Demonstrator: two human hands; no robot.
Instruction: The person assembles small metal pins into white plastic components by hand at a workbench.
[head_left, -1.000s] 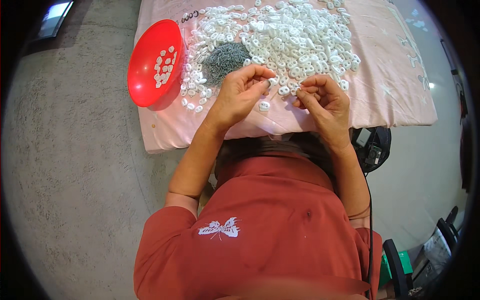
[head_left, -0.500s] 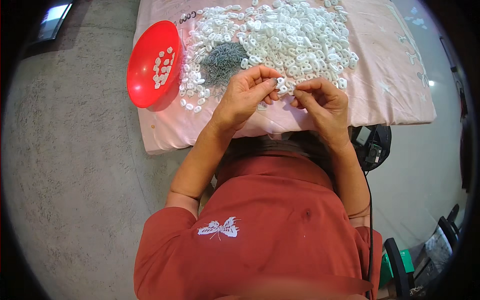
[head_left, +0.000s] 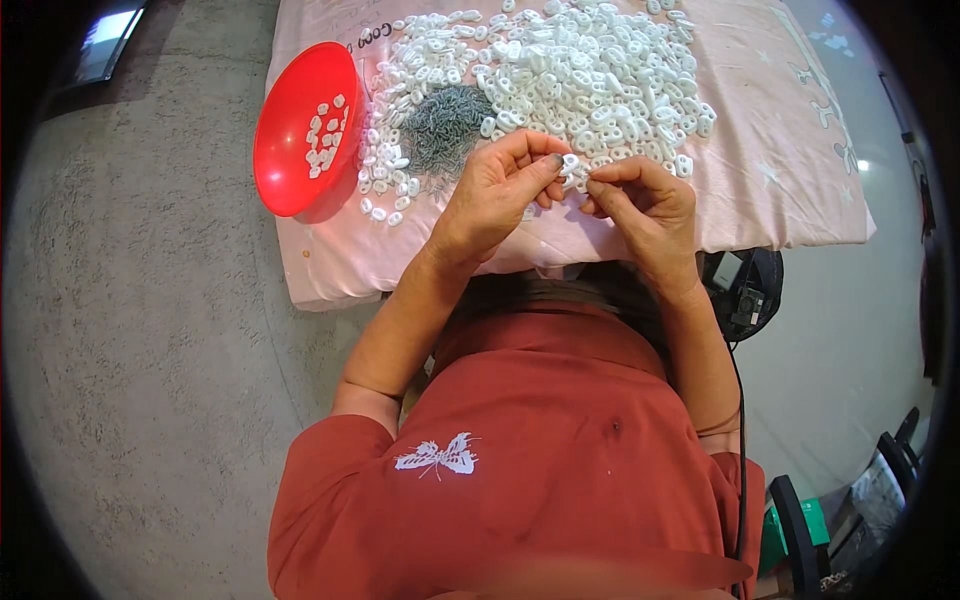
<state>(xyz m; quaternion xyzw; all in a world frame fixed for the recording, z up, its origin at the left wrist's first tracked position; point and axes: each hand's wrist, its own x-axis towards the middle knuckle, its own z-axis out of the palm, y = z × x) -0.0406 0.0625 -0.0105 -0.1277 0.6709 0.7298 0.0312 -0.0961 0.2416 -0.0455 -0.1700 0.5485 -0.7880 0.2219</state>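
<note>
Both hands are up over the near edge of the pink cloth-covered counter (head_left: 765, 195), almost meeting: the left hand (head_left: 500, 190) pinches a white two-holed piece (head_left: 570, 162) between thumb and forefinger, and just beside it on the right, the right hand (head_left: 650, 205) has thumb and forefinger drawn close, though whether anything tiny sits between them I can't tell. Straight beyond, there's the big heap of white two-holed pieces (head_left: 600, 75), sprawling toward the far edge! Left of that heap, just beyond the left hand, a dark pile of small grey screws (head_left: 445, 125), with smaller white pieces (head_left: 425, 65) scattered around its far and left sides. And out at the left edge, a red bowl (head_left: 290, 120) tilts, a cluster of white pieces (head_left: 322, 150) inside it.
</note>
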